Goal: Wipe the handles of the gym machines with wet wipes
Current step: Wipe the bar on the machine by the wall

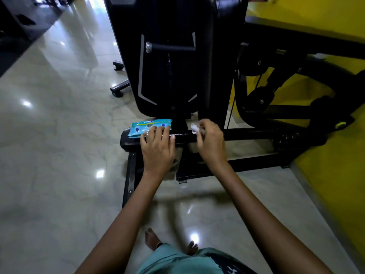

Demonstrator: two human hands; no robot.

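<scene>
1. A blue pack of wet wipes (150,127) is laid on the left end of a black padded bench (128,140), just in front of the tall black body of the gym machine (173,56).
2. The left hand (158,149) is placed flat on the near edge of the pack, with its fingers spread and straight, so that the pack is pressed against the bench.
3. A small crumpled white wipe (194,127) is pinched between the thumb and fingertips of the right hand (210,141), whose fingers are curled round it.
4. The wipe is held just above the bench, to the right of the pack and apart from it.
5. A black bar handle (169,47) with a chrome end cap is seen higher on the machine, well apart from both hands.
6. A glossy tiled floor (59,135) is seen under the bench, and a yellow wall (335,184) to the right.
</scene>
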